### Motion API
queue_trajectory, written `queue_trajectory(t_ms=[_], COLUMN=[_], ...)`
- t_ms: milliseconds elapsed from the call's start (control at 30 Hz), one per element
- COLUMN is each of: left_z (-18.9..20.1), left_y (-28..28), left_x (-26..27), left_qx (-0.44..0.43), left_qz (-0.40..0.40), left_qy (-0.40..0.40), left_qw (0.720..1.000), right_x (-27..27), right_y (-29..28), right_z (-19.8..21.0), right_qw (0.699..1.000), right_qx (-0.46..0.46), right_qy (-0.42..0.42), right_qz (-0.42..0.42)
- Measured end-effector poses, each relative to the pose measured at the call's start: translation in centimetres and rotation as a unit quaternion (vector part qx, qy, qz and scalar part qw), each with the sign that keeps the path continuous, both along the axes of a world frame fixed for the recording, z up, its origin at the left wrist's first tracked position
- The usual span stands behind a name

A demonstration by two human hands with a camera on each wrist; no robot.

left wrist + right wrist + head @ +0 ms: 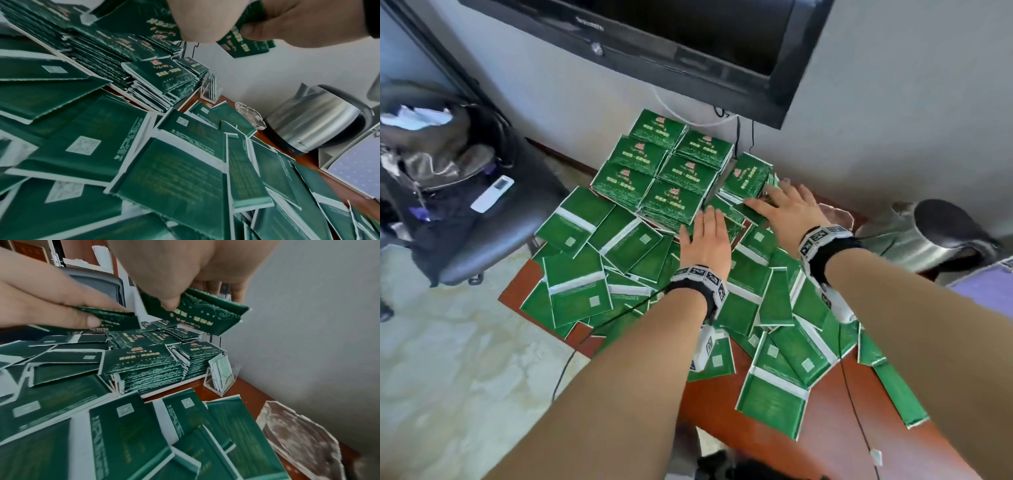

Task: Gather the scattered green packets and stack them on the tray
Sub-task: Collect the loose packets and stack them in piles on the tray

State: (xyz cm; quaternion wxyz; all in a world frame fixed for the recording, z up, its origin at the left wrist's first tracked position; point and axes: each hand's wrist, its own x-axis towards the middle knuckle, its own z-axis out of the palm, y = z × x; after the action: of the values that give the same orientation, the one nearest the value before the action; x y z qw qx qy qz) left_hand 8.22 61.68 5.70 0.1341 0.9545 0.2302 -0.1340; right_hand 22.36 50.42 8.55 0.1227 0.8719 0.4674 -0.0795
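A: Both hands are up at the near edge of the stacked block. The right hand point(185, 272) pinches a green packet point(197, 311), thumb on its printed face and fingers behind, lifted clear of the piles.

B: And the left hand point(51, 305)?

A: It holds a second packet point(115, 318) the same way, thumb on top and fingers over it, just beside the other. From the head view the hands look flat and spread, but the right wrist camera shows both grips plainly.

B: Why printed face up?

A: My guess: to match the stacks point(664, 171). Every pile there shows the gold-lettered face, squared into neat columns against the wall, while the loose packets point(578, 291) lie mostly back side up, with the white strip and little square showing.

B: Is the tray visible?

A: Only a pale edge point(164, 394) under the near stacks; I take that for the tray, though it's mostly buried.

B: How far along?

A: Plenty left, I'd say. Loose packets cover most of the brown surface point(839, 411), overlapping at every angle, some hanging off its edge. A clear holder point(222, 379) and a steel kettle point(935, 236) crowd the right, so there's little spare room beside the stacks.
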Motion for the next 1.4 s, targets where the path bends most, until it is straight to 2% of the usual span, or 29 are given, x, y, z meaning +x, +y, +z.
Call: queue_trajectory(t_ms=[233, 467, 633, 800, 1033, 1200, 1300, 1367, 1400], left_z=[-2.6, -4.9, -7.0, -7.4, -6.7, -6.3, -6.2, -5.7, -5.3], left_y=[0.8, 0.5, -0.5, -0.7, -0.5, -0.1, 0.3, 0.9, 1.3], left_x=[5.0, 8.4, 8.3, 8.1, 7.2, 6.1, 5.0, 4.3, 4.0], left_qx=[-0.028, -0.038, -0.024, -0.003, -0.007, -0.015, -0.019, -0.018, -0.026], left_qz=[0.04, 0.087, 0.104, 0.113, 0.114, 0.138, 0.187, 0.264, 0.323], left_qy=[-0.033, -0.026, 0.0, -0.009, -0.012, -0.048, -0.15, -0.226, -0.231], left_qw=[0.998, 0.995, 0.994, 0.994, 0.993, 0.989, 0.971, 0.938, 0.918], right_x=[5.4, 9.4, 10.4, 11.0, 10.8, 10.3, 10.0, 9.6, 9.3], right_y=[3.6, 5.7, 6.5, 6.1, 6.5, 6.9, 6.8, 6.8, 6.8], right_z=[-2.4, -5.6, -7.8, -9.2, -8.5, -7.5, -6.9, -6.6, -6.4], right_qw=[1.0, 0.999, 0.996, 0.994, 0.994, 0.993, 0.994, 0.994, 0.993], right_qx=[-0.023, 0.012, 0.025, 0.029, 0.008, -0.013, 0.005, 0.026, 0.042], right_qy=[0.015, 0.036, 0.071, 0.084, 0.1, 0.112, 0.105, 0.105, 0.106], right_qz=[-0.004, 0.013, 0.043, 0.056, 0.046, 0.029, 0.01, -0.016, -0.03])
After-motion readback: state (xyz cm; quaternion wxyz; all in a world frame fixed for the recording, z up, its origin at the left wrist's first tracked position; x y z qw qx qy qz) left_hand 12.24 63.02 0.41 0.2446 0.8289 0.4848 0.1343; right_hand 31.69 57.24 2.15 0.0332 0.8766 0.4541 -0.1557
